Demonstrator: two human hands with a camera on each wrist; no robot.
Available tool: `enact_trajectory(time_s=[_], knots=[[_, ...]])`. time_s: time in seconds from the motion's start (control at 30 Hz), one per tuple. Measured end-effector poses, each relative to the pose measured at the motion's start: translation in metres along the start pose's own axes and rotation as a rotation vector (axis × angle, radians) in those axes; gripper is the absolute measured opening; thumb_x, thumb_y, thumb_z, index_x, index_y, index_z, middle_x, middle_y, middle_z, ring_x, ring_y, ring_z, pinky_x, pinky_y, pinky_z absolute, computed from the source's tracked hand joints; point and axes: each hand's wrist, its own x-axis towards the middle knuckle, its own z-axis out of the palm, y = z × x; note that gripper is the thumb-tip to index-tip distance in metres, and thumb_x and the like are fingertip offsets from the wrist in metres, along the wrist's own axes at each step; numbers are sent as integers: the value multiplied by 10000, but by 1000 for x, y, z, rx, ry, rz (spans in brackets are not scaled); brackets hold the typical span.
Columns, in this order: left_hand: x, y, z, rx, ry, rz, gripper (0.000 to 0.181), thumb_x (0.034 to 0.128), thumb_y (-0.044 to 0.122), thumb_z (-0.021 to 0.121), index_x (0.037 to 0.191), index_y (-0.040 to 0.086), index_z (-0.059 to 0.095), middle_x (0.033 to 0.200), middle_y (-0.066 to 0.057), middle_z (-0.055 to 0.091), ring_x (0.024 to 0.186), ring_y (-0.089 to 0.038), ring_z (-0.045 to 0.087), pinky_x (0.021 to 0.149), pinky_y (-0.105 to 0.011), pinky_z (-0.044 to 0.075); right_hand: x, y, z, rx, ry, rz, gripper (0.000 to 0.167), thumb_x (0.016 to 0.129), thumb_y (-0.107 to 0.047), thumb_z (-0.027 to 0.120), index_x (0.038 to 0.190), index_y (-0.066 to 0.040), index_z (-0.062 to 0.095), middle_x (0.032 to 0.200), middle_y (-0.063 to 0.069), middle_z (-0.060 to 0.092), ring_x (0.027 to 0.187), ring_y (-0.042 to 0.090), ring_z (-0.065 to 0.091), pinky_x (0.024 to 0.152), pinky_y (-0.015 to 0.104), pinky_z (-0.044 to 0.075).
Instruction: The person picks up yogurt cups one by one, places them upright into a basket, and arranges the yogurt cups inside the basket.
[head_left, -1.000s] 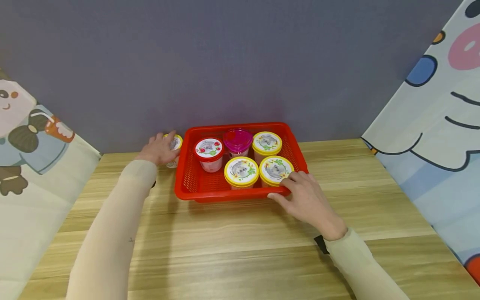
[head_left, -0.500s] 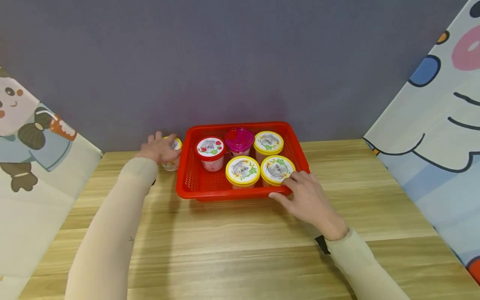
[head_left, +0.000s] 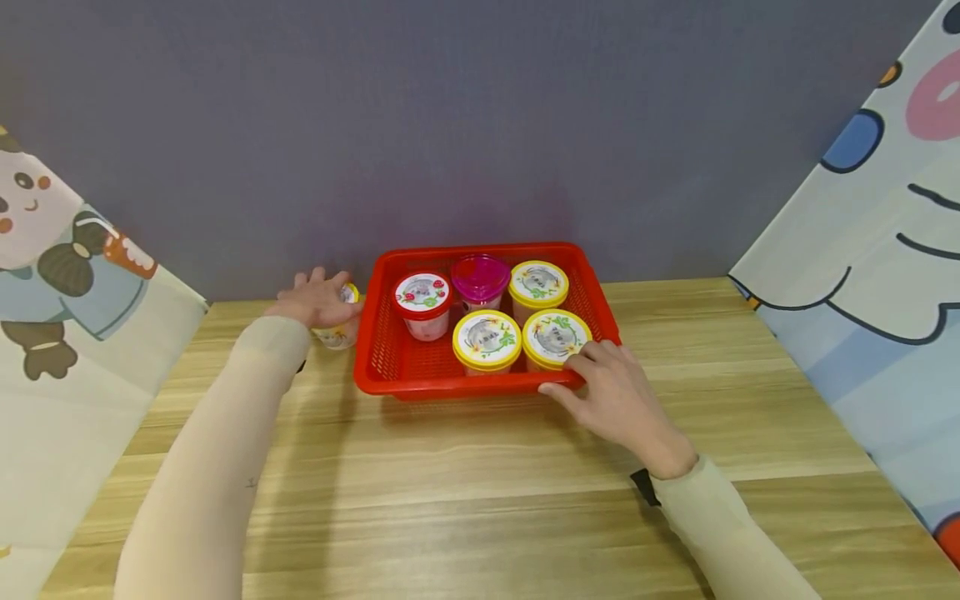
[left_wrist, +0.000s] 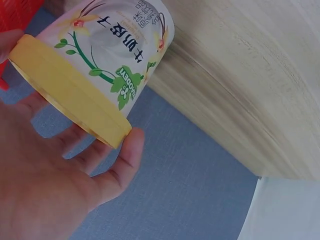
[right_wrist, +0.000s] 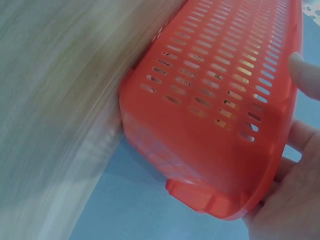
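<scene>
Left of the red plastic basket (head_left: 420, 387), my left hand (head_left: 315, 302) holds a yellow-lidded cup (head_left: 337, 336) by its lid. The left wrist view shows this printed cup (left_wrist: 110, 50) tilted, with fingers around the yellow rim and the palm behind the lid. My right hand (head_left: 617, 400) grips the basket's near right corner, thumb outside and fingers over the rim. Inside the basket are a red-lidded cup (head_left: 423, 308), a cup with a magenta lid (head_left: 480, 279), and three yellow-lidded cups, including the front left one (head_left: 486, 340).
The basket stands on a wooden table (head_left: 450, 500), close to a grey back panel (head_left: 480, 125). Cartoon-printed panels flank the table, one on the left (head_left: 90, 333) and one on the right (head_left: 862, 250). Slots (right_wrist: 205, 75) pierce the basket's side wall.
The cup in my left hand has shifted slightly left and toward me, and more of its side shows. My right hand keeps its grip on the basket.
</scene>
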Motion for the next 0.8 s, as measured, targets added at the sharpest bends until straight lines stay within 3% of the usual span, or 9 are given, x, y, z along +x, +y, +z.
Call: enact_trajectory(time_s=[0.37, 0.8], knots=[[-8, -6, 5, -1, 51, 10, 853, 943, 697, 412, 1564, 122, 309, 1525, -348, 230, 1335, -587, 256, 985, -788, 301, 0, 1, 1, -1, 7, -4, 475, 855, -499, 782, 1036, -60, 767, 1037, 104, 677, 878, 278, 540, 787, 407, 397], [-17, -11, 3, -19, 109, 39, 791, 919, 543, 505, 1559, 115, 327, 1437, -302, 315, 1258, -518, 315, 952, -758, 329, 0, 2, 3, -2, 16, -12, 460, 849, -491, 786, 1028, -67, 769, 1021, 96, 672, 870, 275, 537, 787, 407, 392]])
